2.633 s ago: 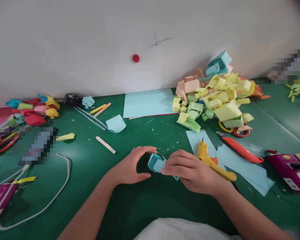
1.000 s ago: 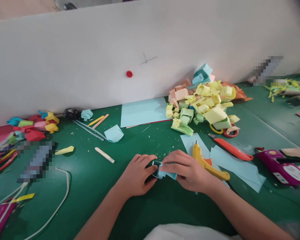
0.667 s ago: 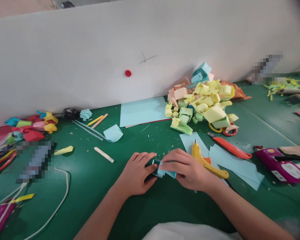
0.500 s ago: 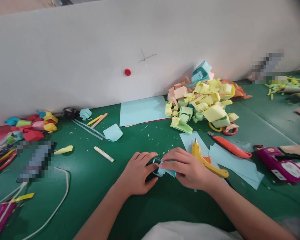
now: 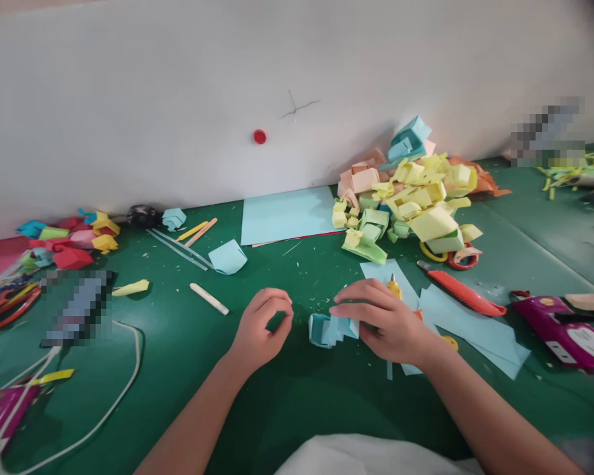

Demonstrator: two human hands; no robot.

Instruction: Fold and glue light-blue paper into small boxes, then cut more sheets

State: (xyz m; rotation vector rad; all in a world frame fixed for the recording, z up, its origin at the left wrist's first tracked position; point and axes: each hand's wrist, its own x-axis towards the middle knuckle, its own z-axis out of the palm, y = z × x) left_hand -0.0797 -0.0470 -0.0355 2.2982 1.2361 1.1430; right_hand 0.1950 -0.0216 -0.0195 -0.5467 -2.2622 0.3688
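Note:
A small folded light-blue paper piece with a box-like left end is just above the green tabletop or resting on it; I cannot tell which. My right hand has its fingers closed over the right end of this paper, hiding that part. To the left and apart from the paper, my left hand is curled, thumb and fingertips meeting in a ring. Whether anything tiny sits in that pinch does not show. Partly behind my right hand lies a yellow glue gun, over light-blue paper sheets.
A heap of folded paper pieces stands against the white wall panel. The red utility knife and purple device lie right. Leftward are a white stick, a folded blue paper, a phone and a white cable.
My left hand has let go of the folded blue paper and moved left, its fingers closing into a ring. My right hand stays at the paper. The view has shifted slightly.

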